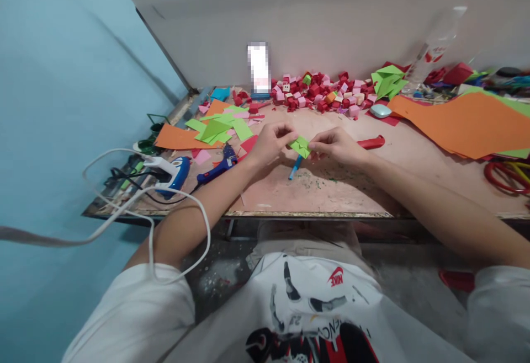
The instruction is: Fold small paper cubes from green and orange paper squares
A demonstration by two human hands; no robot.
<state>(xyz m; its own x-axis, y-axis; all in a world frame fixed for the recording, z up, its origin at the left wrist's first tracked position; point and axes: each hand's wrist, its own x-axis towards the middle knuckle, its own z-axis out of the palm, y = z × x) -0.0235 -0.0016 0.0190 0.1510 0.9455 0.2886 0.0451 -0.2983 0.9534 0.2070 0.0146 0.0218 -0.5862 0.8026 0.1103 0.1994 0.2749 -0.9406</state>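
A small folded piece of green paper (300, 146) is held up over the table between both hands. My left hand (271, 141) pinches its left edge, with thumb and fingers closed. At the opposite edge, my right hand (333, 145) grips it the same way. Just below the paper lies a blue stick-like tool (295, 169), its upper end hidden behind the paper. A red-handled tool (372, 142) rests behind my right hand, partly covered by it. Beside my left forearm is a blue glue gun (219, 165).
Small red and pink paper cubes (318, 92) are heaped at the back near a phone (259, 68). Green paper strips (219, 128) lie left, orange sheets (464, 126) right. A plastic bottle (434, 48) leans behind. A white cable (207, 225) loops over my left arm; scissors (503, 178) sit far right.
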